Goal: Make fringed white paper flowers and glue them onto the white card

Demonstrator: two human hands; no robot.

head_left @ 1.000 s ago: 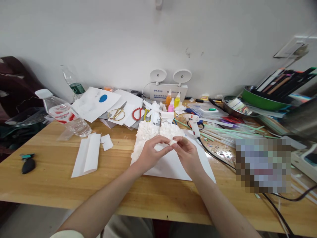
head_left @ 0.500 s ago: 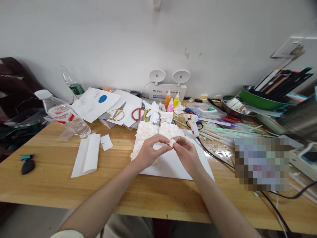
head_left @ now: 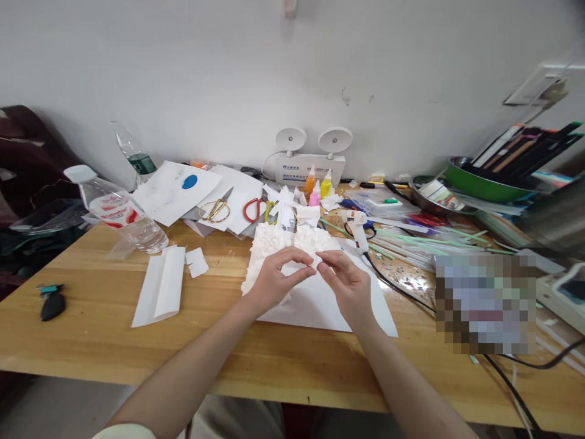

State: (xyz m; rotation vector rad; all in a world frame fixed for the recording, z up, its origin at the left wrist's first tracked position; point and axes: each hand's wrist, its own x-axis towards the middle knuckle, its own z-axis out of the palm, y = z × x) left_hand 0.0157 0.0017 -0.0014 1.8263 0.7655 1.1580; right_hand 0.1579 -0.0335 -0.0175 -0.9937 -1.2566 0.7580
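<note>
A small piece of white paper (head_left: pixel 315 261) sits between my fingertips, partly hidden by them. My left hand (head_left: pixel 280 275) pinches it from the left, thumb and forefinger closed together. From the right, my right hand (head_left: pixel 346 281) pinches at its other side. Both hands hover over a white sheet (head_left: pixel 311 305) lying on the table. Crumpled white paper bits (head_left: pixel 267 241) cover the sheet's left and far parts. A white glue gun (head_left: pixel 358 230) rests just beyond the sheet's right side, its black cord running right.
Folded white paper (head_left: pixel 159 283) and small paper squares (head_left: pixel 197 263) lie left, near a tilted-looking water bottle (head_left: pixel 121 210). Gold-handled scissors (head_left: pixel 214 210), red-handled pliers (head_left: pixel 252 209) and paint bottles (head_left: pixel 314 195) stand or lie behind. Plastic strips and a green bowl (head_left: pixel 484 183) of markers occupy the right.
My right hand has shifted slightly and its fingers have turned a little at the paper piece, which shows less now. My left hand stays nearly still.
</note>
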